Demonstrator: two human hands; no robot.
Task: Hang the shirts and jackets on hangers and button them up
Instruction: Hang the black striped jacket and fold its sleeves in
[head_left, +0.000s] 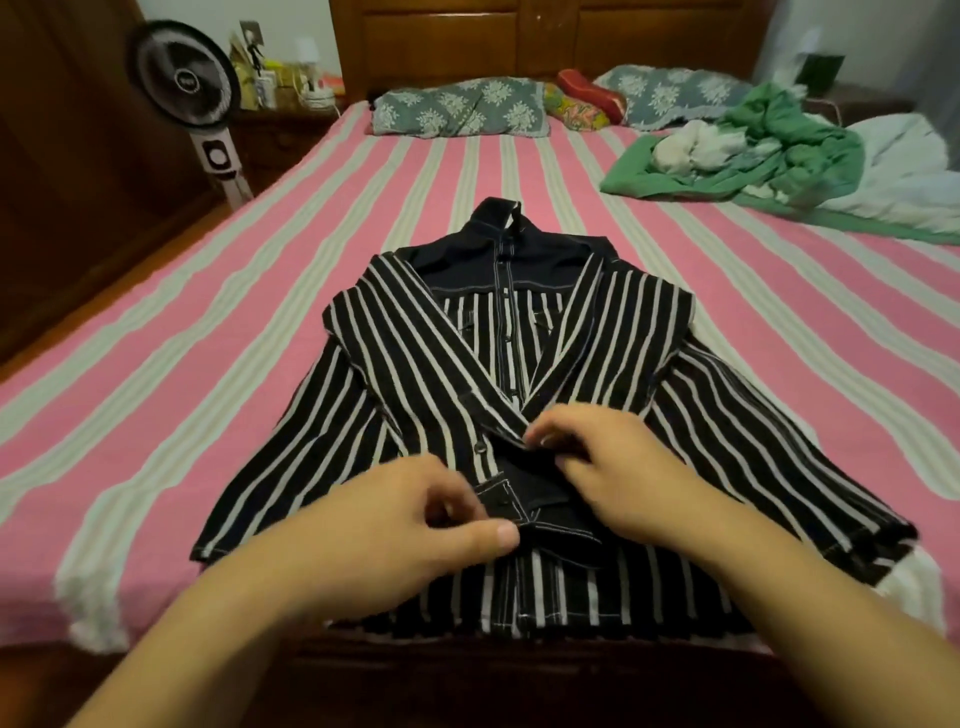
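A black jacket with white stripes (415, 364) lies flat on the bed, front up, collar pointing away from me. Its front is buttoned down the middle and both sleeves are folded across the chest, their dark cuffs meeting near the hem. My left hand (415, 525) pinches the cuff (511, 496) of one sleeve between thumb and fingers. My right hand (613, 467) has its fingers curled on the edge of the other sleeve just above that cuff. No hanger shows.
The bed (208, 291) has a pink and grey striped sheet and a wooden headboard. Two patterned pillows (462, 106) lie at the far end. A heap of green and white clothes (753, 150) sits at the back right. A standing fan (184, 78) is at the left.
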